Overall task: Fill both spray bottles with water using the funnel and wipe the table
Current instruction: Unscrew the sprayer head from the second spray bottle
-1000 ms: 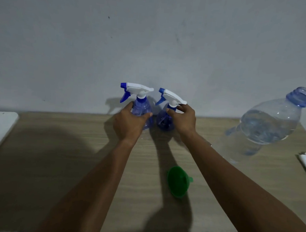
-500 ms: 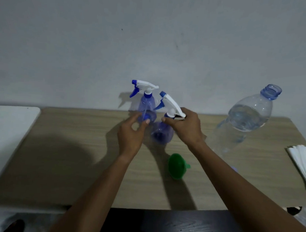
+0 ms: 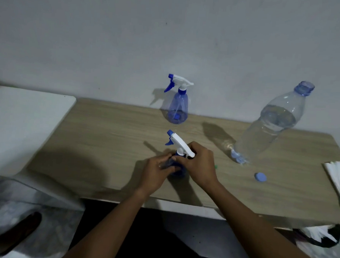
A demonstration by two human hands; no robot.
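Observation:
Two small blue spray bottles with white trigger heads are on the wooden table (image 3: 105, 141). The far spray bottle (image 3: 177, 107) stands alone near the wall. The near spray bottle (image 3: 179, 149) is in the middle of the table between my hands. My left hand (image 3: 156, 171) wraps its blue body. My right hand (image 3: 199, 165) grips its neck under the white trigger head. The green funnel (image 3: 215, 166) is almost wholly hidden behind my right hand; only a sliver shows. A large clear water bottle (image 3: 271, 128), uncapped and partly full, stands at the right.
A blue cap (image 3: 260, 177) lies on the table near the water bottle's base. A stack of white tissues (image 3: 338, 181) sits at the table's right edge. A white surface (image 3: 23, 125) adjoins the table on the left. The table's front edge is close below my hands.
The near spray bottle has come toward me from beside the far one. My left hand has moved from the far bottle to the near one's body. The camera has pulled back.

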